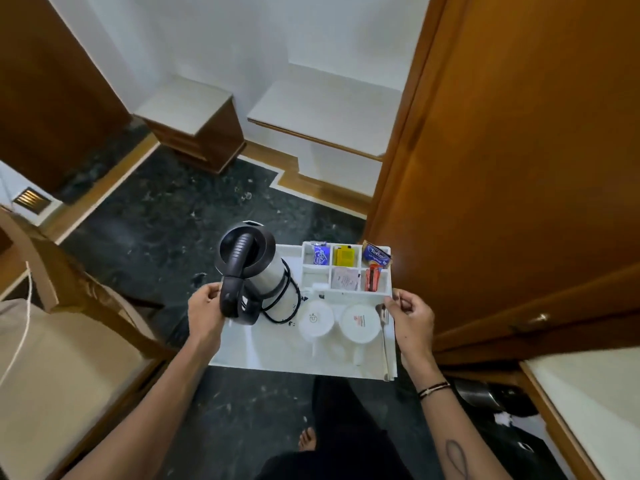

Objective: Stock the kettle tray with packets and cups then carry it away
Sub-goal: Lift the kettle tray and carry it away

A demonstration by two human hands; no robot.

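Observation:
A white tray [277, 355] hangs in the air over the dark floor, held at both side edges. My left hand [206, 315] grips its left edge beside the steel kettle [251, 268] with a black handle and coiled cord. My right hand [410, 315] grips the right edge. Two white cups [317, 320] [358, 322] stand covered with lids on the tray's right half, and a spoon [383, 336] lies beside them. At the far right, the tray's compartments hold packets: blue [320, 255], yellow [344, 257], a blue tea packet [377, 254], a pale sachet [344, 279] and red sticks [373, 278].
A wooden door [519, 150] stands close on the right. On the left a wooden chair [69, 341] with a beige seat sits near the tray. Ahead are a low wooden cabinet [197, 129], a white ledge [325, 116] and dark marble floor [166, 216]. My bare foot [308, 439] shows below.

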